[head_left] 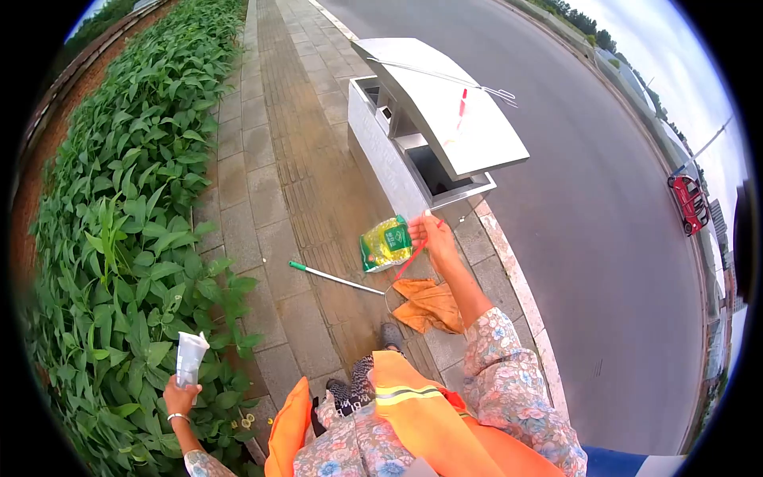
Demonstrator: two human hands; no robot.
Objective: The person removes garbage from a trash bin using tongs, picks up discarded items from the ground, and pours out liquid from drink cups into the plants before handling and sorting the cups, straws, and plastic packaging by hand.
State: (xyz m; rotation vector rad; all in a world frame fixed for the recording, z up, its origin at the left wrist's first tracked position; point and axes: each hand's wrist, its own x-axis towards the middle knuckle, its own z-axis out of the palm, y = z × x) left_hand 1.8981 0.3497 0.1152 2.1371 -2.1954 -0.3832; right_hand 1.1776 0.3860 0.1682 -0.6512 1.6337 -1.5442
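Observation:
My left hand (183,393), low on the left over the leaves, is closed around a whitish, crumpled plastic cup (191,358). Ahead of me my right hand (434,240) is closed at the edge of a green and yellow plastic package (387,244). A thin red strap (411,261) runs down from the same hand. Below it, an orange cloth bag (427,306) lies on the paving beside a metal pole with a green end (337,277). A thin wire loop shows at the pole's near end.
A double litter bin with a slanted white lid (445,103) stands by the kerb, metal tongs (445,77) on top. Its near opening (437,173) faces up. Leafy plants (135,199) border the paving (266,199) on the left. The road (604,262) carries a red vehicle (689,205).

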